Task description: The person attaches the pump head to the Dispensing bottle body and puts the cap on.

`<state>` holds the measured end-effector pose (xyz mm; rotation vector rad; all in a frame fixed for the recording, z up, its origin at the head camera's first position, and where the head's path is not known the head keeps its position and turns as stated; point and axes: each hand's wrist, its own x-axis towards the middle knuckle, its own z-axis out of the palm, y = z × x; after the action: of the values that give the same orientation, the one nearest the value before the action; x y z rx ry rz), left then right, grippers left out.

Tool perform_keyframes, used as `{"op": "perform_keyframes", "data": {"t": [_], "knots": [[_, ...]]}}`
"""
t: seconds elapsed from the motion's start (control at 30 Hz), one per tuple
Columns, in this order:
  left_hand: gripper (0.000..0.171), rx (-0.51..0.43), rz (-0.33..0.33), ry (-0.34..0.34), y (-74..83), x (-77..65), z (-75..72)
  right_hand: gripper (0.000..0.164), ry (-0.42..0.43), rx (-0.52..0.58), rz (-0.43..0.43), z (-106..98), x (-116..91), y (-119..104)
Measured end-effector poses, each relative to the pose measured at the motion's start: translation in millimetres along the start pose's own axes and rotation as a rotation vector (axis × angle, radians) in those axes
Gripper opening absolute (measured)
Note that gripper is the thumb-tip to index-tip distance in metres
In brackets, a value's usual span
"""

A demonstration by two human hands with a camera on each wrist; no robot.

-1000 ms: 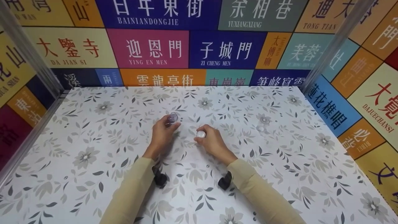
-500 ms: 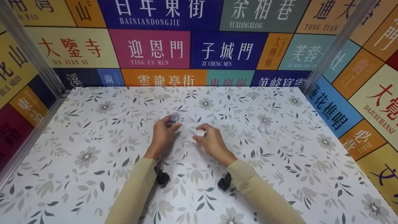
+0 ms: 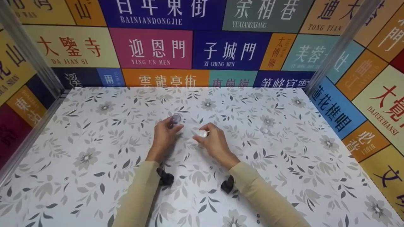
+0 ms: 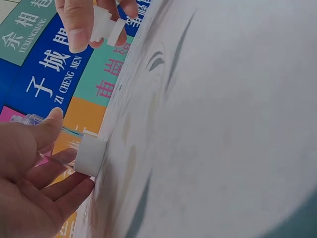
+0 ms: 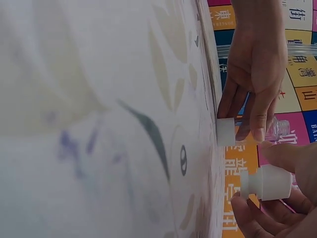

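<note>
My left hand grips a small clear bottle around its sides. In the right wrist view its bare threaded neck points up from the table, and its white base is down at the tabletop. To the right, my right hand pinches a white stepped plastic cap between thumb and fingers. The cap's wide part is uppermost and its narrower flanged end faces the table. Bottle and cap are apart, with a short gap between the hands.
A small clear, rounded piece lies on the table to the right of the hands. The tabletop has a grey leaf-and-flower print. Coloured panels with lettering stand behind it, and clear posts rise at the back corners.
My right hand has shifted slightly left and away with the white cap, and the cap has tilted a little. My left hand and the bottle have stayed nearly still.
</note>
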<state>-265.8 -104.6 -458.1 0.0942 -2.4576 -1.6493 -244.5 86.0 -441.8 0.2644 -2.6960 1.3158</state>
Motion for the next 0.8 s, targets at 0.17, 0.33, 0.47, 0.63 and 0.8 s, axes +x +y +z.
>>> {"op": "perform_keyframes", "data": {"t": [0.17,0.33,0.47,0.63,0.8], "knots": [[0.037,-0.037,-0.015,-0.002,-1.2,1.2,1.0,0.031,0.032,0.034,-0.034,-0.5,0.7,-0.8],[0.040,-0.061,-0.042,-0.010,-1.7,0.0,2.1,0.032,0.044,0.035,-0.097,2.4,1.5,-1.9],[0.046,-0.059,-0.058,-0.014,-2.3,-0.6,1.6,0.037,0.071,0.022,-0.157,5.5,2.7,-4.2],[0.038,-0.036,-0.024,0.006,-3.8,-0.4,1.7,0.048,0.086,0.047,-0.156,6.2,4.8,-6.2],[0.032,-0.010,-0.026,0.018,-3.9,-0.6,2.5,0.051,0.077,0.089,-0.082,5.8,5.6,-7.7]]}}
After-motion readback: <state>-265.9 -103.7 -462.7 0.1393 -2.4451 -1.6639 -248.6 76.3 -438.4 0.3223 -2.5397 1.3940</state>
